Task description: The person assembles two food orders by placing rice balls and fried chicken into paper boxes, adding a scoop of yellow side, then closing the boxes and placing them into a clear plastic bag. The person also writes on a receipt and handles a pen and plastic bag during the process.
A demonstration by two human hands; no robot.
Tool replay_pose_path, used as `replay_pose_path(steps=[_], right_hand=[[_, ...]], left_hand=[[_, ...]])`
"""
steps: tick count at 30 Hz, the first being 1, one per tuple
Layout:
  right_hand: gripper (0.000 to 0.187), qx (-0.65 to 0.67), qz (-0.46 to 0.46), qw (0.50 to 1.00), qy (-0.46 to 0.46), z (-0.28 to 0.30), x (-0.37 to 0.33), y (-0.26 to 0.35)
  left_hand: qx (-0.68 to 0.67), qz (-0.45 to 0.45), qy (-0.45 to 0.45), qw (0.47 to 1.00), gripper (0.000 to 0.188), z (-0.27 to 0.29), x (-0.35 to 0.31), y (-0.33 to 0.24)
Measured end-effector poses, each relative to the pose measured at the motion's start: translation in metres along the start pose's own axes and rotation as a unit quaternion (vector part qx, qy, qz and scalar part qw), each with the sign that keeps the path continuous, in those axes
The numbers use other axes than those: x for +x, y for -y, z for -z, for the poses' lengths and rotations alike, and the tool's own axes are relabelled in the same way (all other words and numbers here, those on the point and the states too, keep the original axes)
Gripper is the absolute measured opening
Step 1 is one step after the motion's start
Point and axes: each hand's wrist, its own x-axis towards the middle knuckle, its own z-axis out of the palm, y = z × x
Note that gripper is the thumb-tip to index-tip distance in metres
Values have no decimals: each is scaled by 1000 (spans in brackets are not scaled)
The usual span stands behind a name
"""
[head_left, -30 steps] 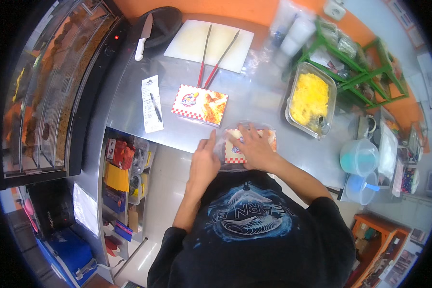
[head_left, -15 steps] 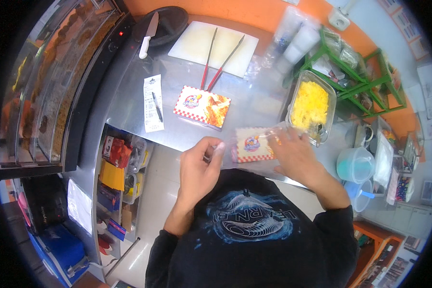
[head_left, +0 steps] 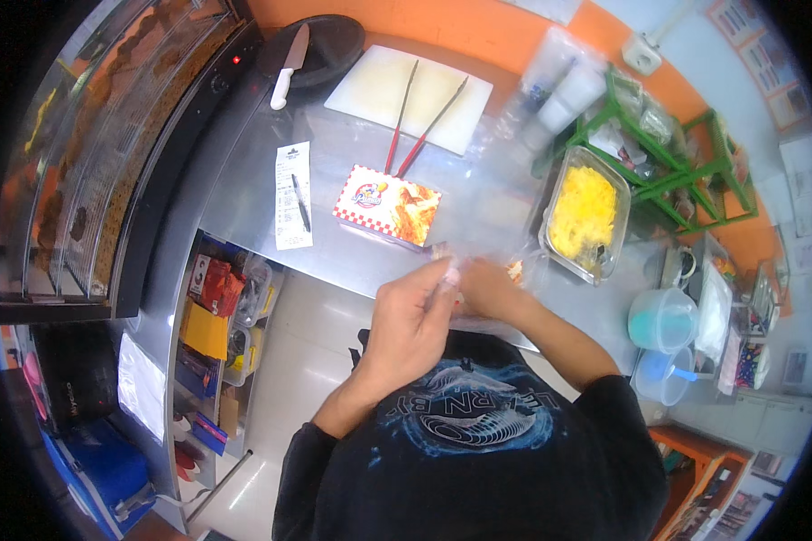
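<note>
We see our left hand (head_left: 415,316) and right hand (head_left: 487,290) meeting at the steel counter (head_left: 352,261) edge, both pinching a clear plastic bag (head_left: 492,212) that billows away from us.

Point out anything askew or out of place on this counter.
Little stands out: the receipt with a pen on it, boxed food and tongs lie tidily. Only the knife sits partly on the dark round plate.

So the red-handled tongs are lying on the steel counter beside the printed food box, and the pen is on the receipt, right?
Not quite. In the head view the red-handled tongs lie on the white cutting board, behind the printed food box, not on the steel counter. The pen is on the receipt.
</note>
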Motion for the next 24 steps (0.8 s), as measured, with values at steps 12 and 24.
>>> replay_pose_path(steps=[12, 24], right_hand=[[55, -178, -41, 981, -68, 180, -124, 22], [134, -183, -9, 983, -8, 71, 187, 63]], left_hand=[[-162, 201, 62, 964, 50, 16, -3, 1], [-71, -14, 176, 982, 72, 15, -31, 16]])
